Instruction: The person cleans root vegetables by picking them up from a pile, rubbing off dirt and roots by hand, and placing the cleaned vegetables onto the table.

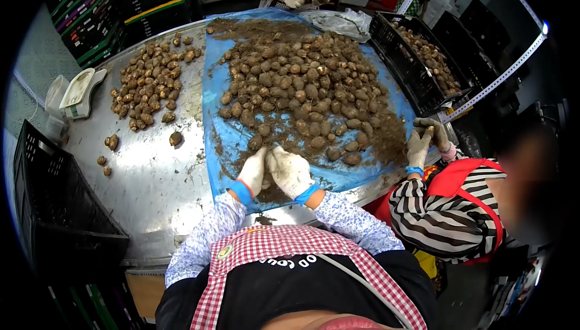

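Note:
My left hand (253, 171) and my right hand (289, 170), both in pale work gloves with blue bands at the wrists, are close together at the near edge of a big heap of small taro roots (302, 79). The fingers of both hands are curled inward. Whatever lies between them is hidden by the gloves. Brown, hairy and soil-covered, the roots lie on a blue plastic sheet (215, 97). One taro root (255, 142) rests just beyond my left fingertips.
Cleaner taro roots (151, 82) form a smaller pile on the metal table (145, 176). A black crate (66, 209) stands at left, a scale (83, 93) behind it. Another crate (417, 58) holds roots. Gloved co-workers stand opposite and at right (465, 203).

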Tool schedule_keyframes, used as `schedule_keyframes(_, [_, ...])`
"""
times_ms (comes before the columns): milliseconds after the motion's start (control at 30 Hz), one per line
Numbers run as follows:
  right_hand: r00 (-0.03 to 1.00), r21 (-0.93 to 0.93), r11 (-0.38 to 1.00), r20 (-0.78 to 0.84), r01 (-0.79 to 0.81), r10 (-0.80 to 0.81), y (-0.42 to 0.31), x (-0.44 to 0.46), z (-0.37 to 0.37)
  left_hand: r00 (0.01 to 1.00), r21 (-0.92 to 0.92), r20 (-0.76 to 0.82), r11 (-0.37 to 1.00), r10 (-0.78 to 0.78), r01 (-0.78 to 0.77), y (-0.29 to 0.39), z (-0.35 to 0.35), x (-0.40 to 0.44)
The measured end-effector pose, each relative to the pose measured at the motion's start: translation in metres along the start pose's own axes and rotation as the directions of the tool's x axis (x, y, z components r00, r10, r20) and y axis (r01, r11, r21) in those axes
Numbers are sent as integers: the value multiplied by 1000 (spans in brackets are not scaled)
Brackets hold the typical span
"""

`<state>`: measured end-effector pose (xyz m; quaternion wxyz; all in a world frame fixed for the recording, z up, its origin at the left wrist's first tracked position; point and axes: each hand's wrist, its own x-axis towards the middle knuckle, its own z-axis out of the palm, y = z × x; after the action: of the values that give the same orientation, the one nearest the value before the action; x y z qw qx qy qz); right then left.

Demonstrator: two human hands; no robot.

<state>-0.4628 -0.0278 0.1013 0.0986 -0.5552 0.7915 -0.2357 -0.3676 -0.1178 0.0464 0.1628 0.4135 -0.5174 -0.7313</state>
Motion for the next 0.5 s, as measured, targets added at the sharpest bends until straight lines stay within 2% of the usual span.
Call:
schedule_keyframes(33, [976, -104, 979, -115, 173, -185, 2, -4, 3, 957, -38, 66, 957, -283, 286, 13, -4, -7])
schedule_keyframes(67, [988, -36, 993, -99, 114, -117, 2, -5, 5, 966, -39, -35, 967, -255, 254, 4, -2, 0])
schedule_keyframes(100, [995, 27, 998, -80, 54, -52, 2, -3, 8, 985, 272, -121, 958, 126, -90, -5, -3, 5])
schedule_keyframes(133, [999, 90, 996, -52, -10, 15, 4, -3, 14, 866, 566, -83, 739, 492, -366, -16, -6, 7])
schedule_keyframes(167, [825, -139, 927, -425, 347, -373, 35, 3, 49, 639, 776, 70, 361, 766, -518, -21, -6, 8])
schedule_keyframes(233, [934, 310, 906, -301, 287, -193, 40, -1, 53, 669, 756, 72, 397, 740, -521, 17, 5, -29])
schedule_keyframes(267, [998, 698, 714, -25, 59, -57, 31, -1, 43, 684, 747, 74, 413, 726, -520, 30, 8, -43])
schedule_keyframes(300, [953, 947, 122, 287, -298, 100, 21, -2, 32, 640, 713, 75, 408, 764, -570, 27, 7, -40])
schedule_keyframes(333, [812, 829, -326, 535, -454, 231, 12, -3, 21, 639, 651, 35, 467, 769, -598, 20, 5, -34])
schedule_keyframes(400, [803, 814, -402, 540, -420, 253, 9, -9, 26, 597, 491, -52, 541, 800, -683, 6, 7, -20])
schedule_keyframes(433, [832, 858, -266, 501, -440, 238, 21, -6, 33, 554, 396, -98, 543, 827, -740, 4, 9, -14])
schedule_keyframes(467, [917, 943, 154, 232, -293, 323, 28, -4, 36, 730, 186, -160, 747, 665, -639, 1, 8, -12])
schedule_keyframes(500, [957, 825, 552, -54, -118, 286, 32, -4, 37, 873, -38, -167, 882, 458, -470, 11, 8, -22])
